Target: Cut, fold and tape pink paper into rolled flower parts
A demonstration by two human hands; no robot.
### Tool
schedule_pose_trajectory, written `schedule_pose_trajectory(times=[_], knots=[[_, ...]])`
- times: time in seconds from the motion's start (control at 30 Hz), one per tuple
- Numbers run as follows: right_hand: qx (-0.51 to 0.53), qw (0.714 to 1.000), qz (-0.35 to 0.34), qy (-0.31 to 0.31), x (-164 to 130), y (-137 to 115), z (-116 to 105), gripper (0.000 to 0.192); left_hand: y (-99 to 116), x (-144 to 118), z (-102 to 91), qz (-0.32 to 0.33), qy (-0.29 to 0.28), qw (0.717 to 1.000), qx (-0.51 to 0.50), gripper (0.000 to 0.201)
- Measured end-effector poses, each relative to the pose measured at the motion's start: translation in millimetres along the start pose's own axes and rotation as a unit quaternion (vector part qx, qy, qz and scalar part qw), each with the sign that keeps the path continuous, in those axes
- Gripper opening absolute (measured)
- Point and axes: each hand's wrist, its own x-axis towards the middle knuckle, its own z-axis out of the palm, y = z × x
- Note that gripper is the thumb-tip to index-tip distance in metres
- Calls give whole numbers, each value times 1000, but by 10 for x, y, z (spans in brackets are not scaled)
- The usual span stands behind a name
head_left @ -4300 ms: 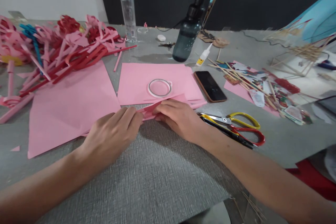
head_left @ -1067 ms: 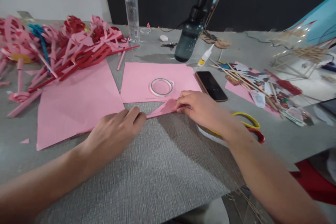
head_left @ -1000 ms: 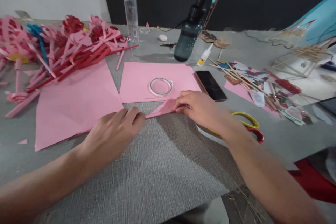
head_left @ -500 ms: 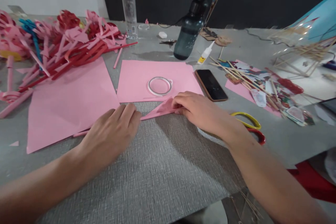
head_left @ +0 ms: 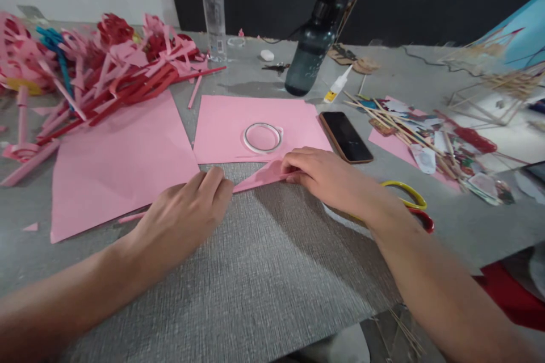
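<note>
My left hand presses flat on the folded pink strip, just below the tape ring; my right hand pinches its other end, fingers curled, right of the ring beside the phone

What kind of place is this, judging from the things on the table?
Probably a paper-craft worktable: a heap of cut paper strips, pink sheets, a glue bottle and scissors lie about the hands.
</note>
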Motion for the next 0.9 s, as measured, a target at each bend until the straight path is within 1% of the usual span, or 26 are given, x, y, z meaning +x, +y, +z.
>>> schedule_pose_trajectory(times=[0.17, 0.43, 0.67, 0.9], knots=[[9, 1000, -7, 10, 9, 8, 15, 19, 16, 17, -80, 22, -2, 1000, 19, 26], [12, 999, 30, 21, 7, 15, 6, 20, 23, 35, -88, 26, 9, 999, 40, 28], [4, 999, 27, 28, 7, 2, 17, 23, 12, 33, -81, 24, 4, 1000, 1, 31], [-11, 999, 31, 40, 31, 21, 39, 21, 6, -6, -117, 22, 28, 999, -8, 34]])
